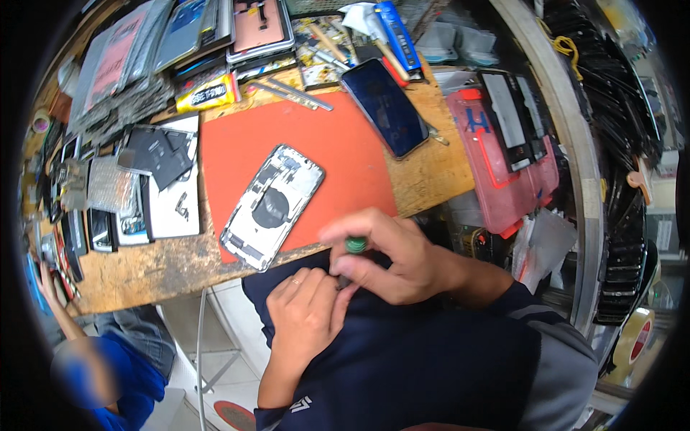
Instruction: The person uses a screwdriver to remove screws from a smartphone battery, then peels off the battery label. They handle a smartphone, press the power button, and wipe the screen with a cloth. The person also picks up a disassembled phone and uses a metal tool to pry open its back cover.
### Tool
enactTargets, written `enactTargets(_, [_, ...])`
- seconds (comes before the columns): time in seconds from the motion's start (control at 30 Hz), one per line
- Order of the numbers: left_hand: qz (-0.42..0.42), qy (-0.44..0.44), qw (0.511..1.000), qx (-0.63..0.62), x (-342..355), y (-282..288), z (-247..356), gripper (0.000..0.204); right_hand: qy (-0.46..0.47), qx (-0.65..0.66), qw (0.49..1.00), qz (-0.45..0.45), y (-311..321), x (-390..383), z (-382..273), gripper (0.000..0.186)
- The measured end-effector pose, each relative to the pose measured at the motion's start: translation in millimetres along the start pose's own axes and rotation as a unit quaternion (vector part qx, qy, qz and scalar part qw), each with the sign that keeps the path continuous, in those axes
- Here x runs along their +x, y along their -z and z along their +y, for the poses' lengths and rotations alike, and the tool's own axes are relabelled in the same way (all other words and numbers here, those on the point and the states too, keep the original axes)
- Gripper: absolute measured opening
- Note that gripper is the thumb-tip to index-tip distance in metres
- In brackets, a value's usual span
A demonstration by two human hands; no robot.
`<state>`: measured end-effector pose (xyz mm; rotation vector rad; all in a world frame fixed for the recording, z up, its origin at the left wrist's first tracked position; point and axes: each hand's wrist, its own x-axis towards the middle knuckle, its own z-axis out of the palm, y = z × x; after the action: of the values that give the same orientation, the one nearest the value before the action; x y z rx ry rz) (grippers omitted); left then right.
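Observation:
Both hands meet in front of my body, just off the near edge of the wooden bench. Between the thumb and curled fingers of my right hand (394,260) is a small screwdriver (356,245), its green round top showing and its shaft hidden. My left hand (305,305), with a ring on one finger, is closed in a pinch against the right fingertips; a small dark bit shows there, too little to name. Ahead of them, an opened phone body (298,172) with bare internals lies slanted on the orange mat (244,136).
A dark-screened phone (386,108) overlaps the mat's far right corner. Tweezers (291,93) lie along its back edge. Phone parts (169,158) and stacked panels (118,65) crowd the left. A pink plastic case (503,194) stands right. A person in blue (136,373) is at lower left.

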<state>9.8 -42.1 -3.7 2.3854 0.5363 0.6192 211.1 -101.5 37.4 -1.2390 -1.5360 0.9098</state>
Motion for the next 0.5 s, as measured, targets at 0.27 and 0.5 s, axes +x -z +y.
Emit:
enactTargets(0.27, [0.222, 0.170, 0.960, 0.023, -12.0, 36.3, -26.1, 0.042, 0.036, -0.225, 0.967, 0.118, 44.9, 32.0, -17.6, 0.014])
enactTargets(0.5, [0.135, 0.139, 0.969, 0.152, -12.0, 34.8, -54.5, 0.088, 0.072, -0.323, 0.936, 0.123, 49.4, 64.0, -8.3, 0.018])
